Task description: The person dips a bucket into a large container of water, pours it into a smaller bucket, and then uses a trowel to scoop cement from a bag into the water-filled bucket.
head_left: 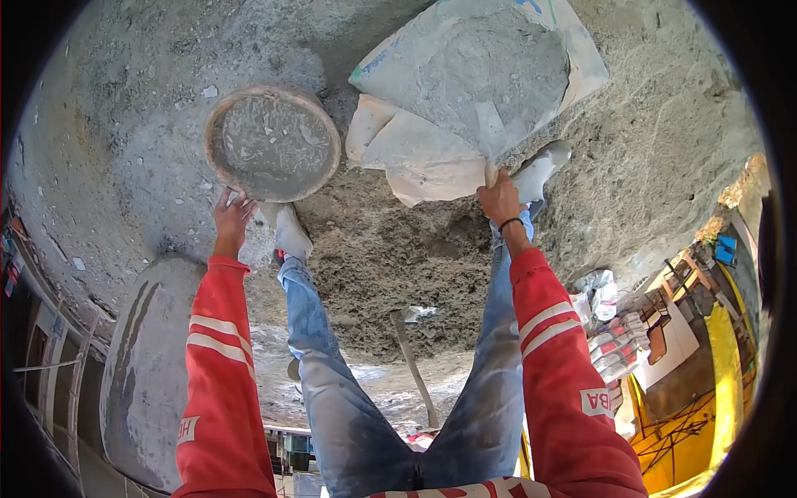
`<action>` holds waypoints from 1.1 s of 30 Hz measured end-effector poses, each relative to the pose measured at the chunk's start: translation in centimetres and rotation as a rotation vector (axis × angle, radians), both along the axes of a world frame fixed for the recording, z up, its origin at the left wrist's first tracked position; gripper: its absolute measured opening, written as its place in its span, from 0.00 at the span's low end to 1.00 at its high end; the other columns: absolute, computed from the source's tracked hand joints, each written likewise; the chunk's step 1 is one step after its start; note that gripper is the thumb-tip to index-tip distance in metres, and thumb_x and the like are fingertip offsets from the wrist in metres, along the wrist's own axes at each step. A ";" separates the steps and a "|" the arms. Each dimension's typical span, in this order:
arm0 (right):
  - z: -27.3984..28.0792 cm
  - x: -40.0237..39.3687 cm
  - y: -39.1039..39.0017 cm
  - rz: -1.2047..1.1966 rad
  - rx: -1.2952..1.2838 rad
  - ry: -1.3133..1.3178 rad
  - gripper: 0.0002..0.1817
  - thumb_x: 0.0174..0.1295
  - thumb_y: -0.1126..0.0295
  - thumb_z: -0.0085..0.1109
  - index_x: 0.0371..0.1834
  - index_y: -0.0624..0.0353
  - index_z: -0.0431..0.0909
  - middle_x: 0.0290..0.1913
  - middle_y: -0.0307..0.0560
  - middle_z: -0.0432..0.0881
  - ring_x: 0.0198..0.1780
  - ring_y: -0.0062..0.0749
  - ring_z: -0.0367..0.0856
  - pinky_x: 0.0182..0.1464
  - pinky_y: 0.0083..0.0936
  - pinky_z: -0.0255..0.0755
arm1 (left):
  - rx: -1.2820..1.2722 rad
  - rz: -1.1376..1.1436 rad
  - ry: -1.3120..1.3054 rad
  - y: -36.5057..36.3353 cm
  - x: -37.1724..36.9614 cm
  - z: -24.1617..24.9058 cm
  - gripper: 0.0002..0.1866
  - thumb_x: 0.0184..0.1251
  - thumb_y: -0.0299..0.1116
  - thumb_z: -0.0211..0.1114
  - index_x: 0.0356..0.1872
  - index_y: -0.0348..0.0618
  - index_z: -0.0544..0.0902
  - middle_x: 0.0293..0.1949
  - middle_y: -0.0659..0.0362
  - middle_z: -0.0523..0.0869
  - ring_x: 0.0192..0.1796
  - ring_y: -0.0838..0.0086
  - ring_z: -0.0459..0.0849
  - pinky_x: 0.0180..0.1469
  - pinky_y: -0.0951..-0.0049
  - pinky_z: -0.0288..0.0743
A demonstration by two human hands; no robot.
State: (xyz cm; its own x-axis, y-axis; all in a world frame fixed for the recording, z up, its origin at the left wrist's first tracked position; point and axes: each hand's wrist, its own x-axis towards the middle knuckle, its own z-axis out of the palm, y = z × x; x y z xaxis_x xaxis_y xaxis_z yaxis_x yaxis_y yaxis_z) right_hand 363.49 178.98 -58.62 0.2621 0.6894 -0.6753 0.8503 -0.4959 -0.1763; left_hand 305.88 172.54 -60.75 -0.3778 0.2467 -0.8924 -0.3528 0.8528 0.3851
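Cement is filling the open sack (490,75) at one o'clock in my view, and my right hand (501,199) is pinching the sack's near edge, fingers clenched on the folded paper just past centre. A dark band is sitting on that wrist, and the red sleeve (556,365) with white stripes is running down toward five o'clock.

At eleven o'clock I am seeing the round pan (272,143), its rim tilted toward the camera and its inside smeared grey. My left hand (232,217) is reaching up at its lower rim from ten o'clock; the fingertips are lying at the rim's edge, loosely spread, but I cannot tell whether they are actually gripping it or only touching. The pan and the sack are sitting just beside each other, not quite meeting as far as I can make out.

Between the two arms my legs in dusty jeans (332,382) are standing apart, the left shoe (290,232) resting just under the pan and the right shoe (540,170) half hidden under the sack's corner. A heap of damp sand mix (390,266) is spreading at centre under the feet. A shovel (413,357) is lying on the ground toward six o'clock, handle pointing down the frame. A grey drum (145,365) is lying at eight o'clock, and stacked bags (618,340) are showing at four o'clock beside a yellow frame.
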 end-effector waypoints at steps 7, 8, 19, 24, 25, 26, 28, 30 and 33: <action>-1.7 -4.6 0.6 -0.333 -0.092 0.166 0.23 0.51 0.67 0.61 0.47 0.73 0.73 0.37 0.75 0.84 0.40 0.69 0.85 0.47 0.51 0.79 | 0.019 -0.021 0.013 -0.7 0.5 -0.3 0.39 0.75 0.28 0.63 0.80 0.42 0.51 0.60 0.51 0.80 0.54 0.59 0.85 0.54 0.61 0.82; -1.5 -5.7 1.0 -0.451 -0.112 0.204 0.23 0.51 0.67 0.61 0.46 0.74 0.73 0.34 0.73 0.84 0.36 0.66 0.87 0.43 0.49 0.80 | 0.019 -0.014 0.018 -0.8 0.7 -0.3 0.39 0.75 0.28 0.63 0.81 0.42 0.51 0.60 0.51 0.80 0.54 0.59 0.85 0.54 0.61 0.82; -3.4 -14.0 4.3 -0.925 0.061 0.530 0.10 0.53 0.78 0.57 0.34 0.75 0.72 0.22 0.54 0.78 0.18 0.36 0.78 0.15 0.34 0.70 | 0.002 0.013 0.065 -1.1 1.3 -0.2 0.41 0.75 0.28 0.64 0.81 0.43 0.48 0.61 0.50 0.79 0.53 0.58 0.86 0.52 0.63 0.84; -4.5 -15.3 7.0 -1.052 0.024 0.739 0.04 0.55 0.81 0.55 0.25 0.70 0.73 0.20 0.49 0.74 0.18 0.34 0.74 0.15 0.34 0.67 | -0.022 0.023 0.053 -0.2 1.0 0.2 0.42 0.74 0.27 0.64 0.81 0.43 0.48 0.63 0.46 0.77 0.54 0.55 0.86 0.51 0.62 0.84; -4.6 -15.3 7.2 -1.054 0.023 0.733 0.06 0.55 0.80 0.56 0.23 0.68 0.73 0.19 0.48 0.74 0.19 0.34 0.74 0.16 0.33 0.67 | -0.018 0.022 0.047 0.0 1.1 0.4 0.42 0.74 0.26 0.65 0.81 0.42 0.49 0.63 0.45 0.77 0.55 0.55 0.86 0.52 0.62 0.84; -4.3 -15.1 7.3 -1.047 0.024 0.731 0.06 0.55 0.80 0.56 0.23 0.68 0.73 0.19 0.48 0.74 0.19 0.34 0.74 0.16 0.33 0.67 | -0.016 0.028 0.044 0.1 1.0 0.4 0.42 0.74 0.26 0.65 0.81 0.42 0.49 0.63 0.45 0.77 0.55 0.55 0.86 0.52 0.62 0.84; -3.3 -14.5 7.7 -1.139 0.027 0.808 0.05 0.57 0.80 0.56 0.25 0.66 0.72 0.20 0.46 0.73 0.19 0.32 0.72 0.18 0.31 0.68 | -0.027 0.015 0.024 0.3 0.7 0.4 0.42 0.73 0.26 0.65 0.81 0.40 0.48 0.63 0.45 0.77 0.55 0.55 0.85 0.53 0.61 0.84; -2.4 -14.5 7.9 -1.189 0.076 0.857 0.04 0.56 0.79 0.56 0.26 0.67 0.72 0.20 0.46 0.74 0.18 0.31 0.73 0.16 0.31 0.67 | -0.040 0.003 0.020 0.8 0.6 0.6 0.40 0.75 0.25 0.63 0.81 0.42 0.49 0.63 0.47 0.77 0.55 0.55 0.85 0.55 0.60 0.83; -1.3 -15.2 8.0 -1.205 0.190 0.782 0.05 0.59 0.79 0.56 0.35 0.65 0.70 0.23 0.43 0.72 0.18 0.27 0.72 0.16 0.28 0.66 | -0.052 -0.022 0.002 1.0 0.1 0.5 0.38 0.76 0.25 0.61 0.80 0.42 0.51 0.61 0.50 0.79 0.55 0.56 0.86 0.56 0.60 0.83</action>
State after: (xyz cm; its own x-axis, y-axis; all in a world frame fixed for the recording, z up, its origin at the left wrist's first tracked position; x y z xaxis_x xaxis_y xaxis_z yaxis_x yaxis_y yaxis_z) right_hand 348.30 187.02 -59.93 0.3506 0.4141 -0.8400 -0.4013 -0.7440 -0.5343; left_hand 305.98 173.54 -60.21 -0.3746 0.2082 -0.9035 -0.3330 0.8792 0.3407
